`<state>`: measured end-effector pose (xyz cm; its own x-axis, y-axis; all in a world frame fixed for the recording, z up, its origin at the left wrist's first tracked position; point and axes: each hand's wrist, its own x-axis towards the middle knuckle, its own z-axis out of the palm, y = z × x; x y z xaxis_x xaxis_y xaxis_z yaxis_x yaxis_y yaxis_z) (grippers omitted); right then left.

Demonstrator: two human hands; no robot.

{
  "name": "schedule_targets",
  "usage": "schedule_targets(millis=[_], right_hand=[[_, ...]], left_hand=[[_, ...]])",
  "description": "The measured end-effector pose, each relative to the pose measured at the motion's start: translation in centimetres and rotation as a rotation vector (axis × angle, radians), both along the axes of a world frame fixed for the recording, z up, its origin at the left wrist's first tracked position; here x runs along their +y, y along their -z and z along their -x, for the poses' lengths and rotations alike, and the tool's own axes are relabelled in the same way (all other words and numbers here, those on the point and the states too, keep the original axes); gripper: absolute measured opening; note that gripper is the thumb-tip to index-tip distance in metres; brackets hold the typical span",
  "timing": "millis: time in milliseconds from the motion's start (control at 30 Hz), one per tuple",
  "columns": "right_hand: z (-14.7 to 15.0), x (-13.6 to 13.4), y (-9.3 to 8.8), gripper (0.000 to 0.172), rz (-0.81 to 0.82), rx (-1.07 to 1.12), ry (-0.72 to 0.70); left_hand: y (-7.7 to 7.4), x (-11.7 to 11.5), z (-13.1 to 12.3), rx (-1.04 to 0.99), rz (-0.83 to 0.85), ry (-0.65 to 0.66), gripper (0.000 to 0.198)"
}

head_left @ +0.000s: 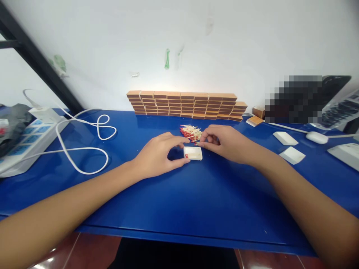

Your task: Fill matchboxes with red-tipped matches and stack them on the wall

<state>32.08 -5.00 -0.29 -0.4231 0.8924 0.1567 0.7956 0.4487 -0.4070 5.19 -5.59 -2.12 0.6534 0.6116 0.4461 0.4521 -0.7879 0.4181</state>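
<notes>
A small white matchbox tray (195,153) lies on the blue table with a few red-headed matches at its left end. My left hand (159,155) holds the tray's left end between thumb and fingers. Just behind the tray is a loose pile of red-tipped matches (190,131). At the pile's near right edge, my right hand (220,140) is closed in a pinch, with a match (196,143) at its fingertips. Its other fingers are curled in.
Stacked matchboxes (185,104) line the wall. Two white trays (285,138) lie at right, near an orange matchbox piece (254,120), a white rounded device (316,137) and a partly blurred dark object (294,99). A power strip (33,138) and looping white cable (81,148) occupy the left.
</notes>
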Motion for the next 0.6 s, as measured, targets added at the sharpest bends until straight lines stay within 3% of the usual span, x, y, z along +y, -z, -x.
schedule_targets(millis=[167,433,600], right_hand=[[0.16,0.02,-0.03,0.011,0.005,-0.007,-0.005],[-0.14,0.05,0.19,0.018,0.059,-0.031,0.002],[0.0,-0.45,-0.6,0.019,-0.002,0.036,0.004]], left_hand=[[0.08,-0.06,0.1,0.006,0.015,0.003,0.046],[0.09,-0.03,0.06,-0.002,0.001,0.004,0.045],[0.06,-0.03,0.09,0.004,-0.002,0.0,0.046]])
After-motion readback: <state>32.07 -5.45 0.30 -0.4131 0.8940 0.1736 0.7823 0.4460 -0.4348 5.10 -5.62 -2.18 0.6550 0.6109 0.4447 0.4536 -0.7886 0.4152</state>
